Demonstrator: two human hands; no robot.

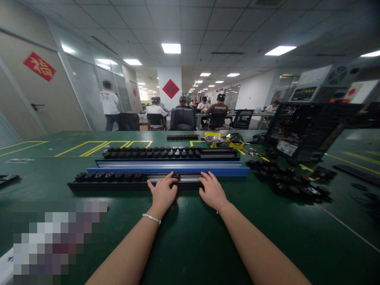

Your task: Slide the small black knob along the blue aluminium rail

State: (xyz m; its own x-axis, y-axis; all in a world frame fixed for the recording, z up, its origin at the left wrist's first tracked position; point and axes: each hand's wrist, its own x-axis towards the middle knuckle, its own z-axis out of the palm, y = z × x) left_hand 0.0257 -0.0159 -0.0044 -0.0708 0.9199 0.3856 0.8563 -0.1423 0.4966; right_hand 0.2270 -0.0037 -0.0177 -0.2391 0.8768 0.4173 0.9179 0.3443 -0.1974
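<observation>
A long black channel rail (103, 186) lies crosswise in front of me, with a row of round black parts (114, 177) seated in its left half. My left hand (164, 190) is over the middle of this rail, its fingers closed about a single small black part (176, 175) on the silver inner strip (190, 178). Farther right, my right hand (213, 192) grips the rail's right end, thumb at the front wall and fingers over the top. Part of the rail is hidden under both hands.
Behind the rail lie a blue rail (237, 171) and another black rail filled with parts (154, 153). Loose black parts (285, 178) are heaped at right, near an open computer case (303, 130). A metal bowl (214, 139) stands farther back. Several people sit beyond the green table (190, 245).
</observation>
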